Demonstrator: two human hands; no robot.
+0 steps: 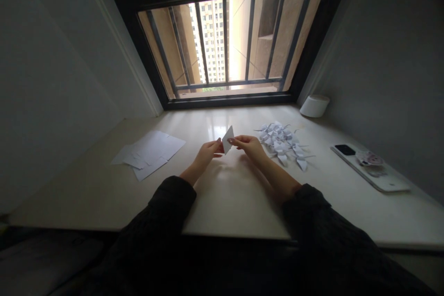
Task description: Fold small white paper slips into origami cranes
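Note:
A small folded piece of white paper (227,140) is held up above the sill, its outline pointed at the top and bottom. My left hand (210,150) pinches it along its left side. From the right, the thumb and fingers of my right hand (248,143) grip the same paper. Just beyond my right hand lies a pile of folded white paper figures (279,141), several of them with thin pointed ends. To the left of my hands, flat sheets of white paper (156,150) lie loosely overlapped.
A phone (371,169) with a character grip on its back lies at the right. A white rounded object (315,106) stands in the back right corner. A barred window (225,46) rises behind the pale sill (229,203), whose front edge is near me.

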